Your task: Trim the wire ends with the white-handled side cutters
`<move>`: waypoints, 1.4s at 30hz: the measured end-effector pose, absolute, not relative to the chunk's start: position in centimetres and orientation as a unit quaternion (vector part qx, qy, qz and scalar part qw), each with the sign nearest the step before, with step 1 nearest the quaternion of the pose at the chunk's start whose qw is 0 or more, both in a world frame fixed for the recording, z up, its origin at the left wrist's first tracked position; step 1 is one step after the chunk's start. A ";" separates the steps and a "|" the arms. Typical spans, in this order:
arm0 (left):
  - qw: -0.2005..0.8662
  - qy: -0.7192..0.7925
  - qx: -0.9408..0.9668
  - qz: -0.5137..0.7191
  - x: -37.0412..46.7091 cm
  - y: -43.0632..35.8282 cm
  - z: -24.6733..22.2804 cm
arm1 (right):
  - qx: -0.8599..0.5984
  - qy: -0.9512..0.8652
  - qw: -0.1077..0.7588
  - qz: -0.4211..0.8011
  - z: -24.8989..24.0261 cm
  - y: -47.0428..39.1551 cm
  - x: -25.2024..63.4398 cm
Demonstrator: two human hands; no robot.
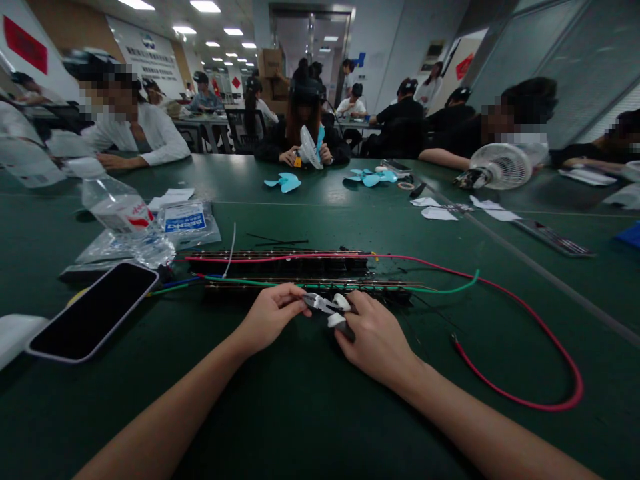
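My right hand [376, 337] is wrapped around the white-and-dark handles of a pair of pliers [325, 305], whose metal jaws point left. At the jaw tips, the thumb and fingers of my left hand [270, 317] are pinched together; whatever lies between them is hidden. Just beyond both hands lie two long dark strips [280, 263], side by side across the table. A red wire [320, 256] runs along the far strip, and a green wire [450, 289] along the near one. From the strips a pale cable tie [231, 250] sticks up.
Left of the strips are a phone [97, 310], a tilted plastic bottle [123, 210] and a plastic packet [187, 223]. The red wire's thick end [540, 405] loops at right. Across the green table [310, 427], people work among blue fan blades [284, 182] and a white fan [500, 167].
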State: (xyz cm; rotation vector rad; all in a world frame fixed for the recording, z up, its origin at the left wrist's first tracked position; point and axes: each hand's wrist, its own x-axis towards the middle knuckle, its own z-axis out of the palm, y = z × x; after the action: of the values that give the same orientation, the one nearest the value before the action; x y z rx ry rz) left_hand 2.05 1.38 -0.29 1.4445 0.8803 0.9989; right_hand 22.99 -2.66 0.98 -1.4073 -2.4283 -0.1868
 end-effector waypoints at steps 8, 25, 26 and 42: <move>0.555 0.375 0.607 0.428 2.1 1.5 -0.6 | -0.497 -0.852 0.151 -0.070 1.1 -2.6 22.9; 0.527 0.372 0.644 0.411 1.8 1.5 -1.1 | -0.499 -0.850 0.157 -0.057 1.0 -2.7 22.9; 0.529 0.371 0.642 0.413 1.8 1.5 -1.0 | -0.496 -0.851 0.158 -0.061 1.0 -2.7 22.9; 0.531 0.372 0.645 0.405 1.9 1.3 -0.7 | -0.487 -0.855 0.170 -0.059 0.9 -2.6 23.0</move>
State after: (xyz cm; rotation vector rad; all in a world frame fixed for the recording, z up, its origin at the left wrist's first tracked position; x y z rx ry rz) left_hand 1.92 1.33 -0.66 1.5379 0.8877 0.9652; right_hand 22.96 -2.63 0.88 -1.3823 -2.4289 -0.1667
